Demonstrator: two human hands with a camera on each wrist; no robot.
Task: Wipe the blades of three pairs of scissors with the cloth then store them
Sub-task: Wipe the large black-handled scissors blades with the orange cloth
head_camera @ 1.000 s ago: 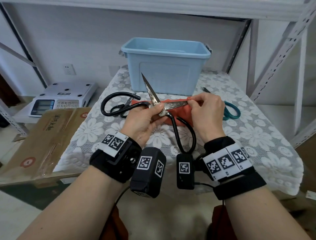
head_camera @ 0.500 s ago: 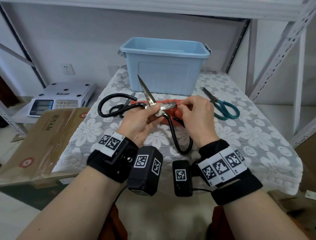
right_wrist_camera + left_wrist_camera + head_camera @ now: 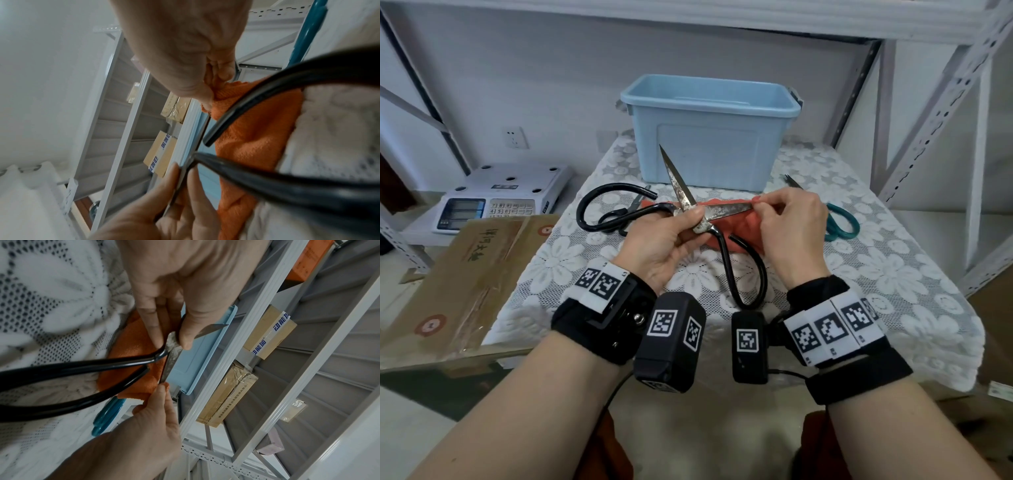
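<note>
Over on the far left a white digital scale (image 3: 500,198) is sitting on a low shelf, with a flat cardboard box (image 3: 458,284) lying in front of it, just beside the lace tablecloth (image 3: 887,274). Next in, a small pair of black-handled scissors (image 3: 625,214) is lying on the cloth, mostly hidden behind the big ones.

The left hand (image 3: 661,246) is holding the large black-handled scissors (image 3: 722,236) up off the table, thumb and fingers pinching them right at the pivot. They're wide open, one handle loop sticking out left, the other hanging down toward the wrists. One rusty blade is pointing up in front of the light blue bin (image 3: 709,130), which is standing at the back of the table, and the other blade is running out to the right.

The orange cloth (image 3: 743,226) is bunched up under and behind that right-pointing blade. The right hand (image 3: 794,233) is pinching a fold of the cloth against the blade tip, thumb and forefinger pressed together, the other fingers curled in. The left wrist view shows the pinch right at the tip; the right wrist view is blurry but shows the same thing.

Far right, teal-handled scissors (image 3: 839,222) are lying flat, partly hidden behind the right hand, near the grey shelf frame (image 3: 935,113).
</note>
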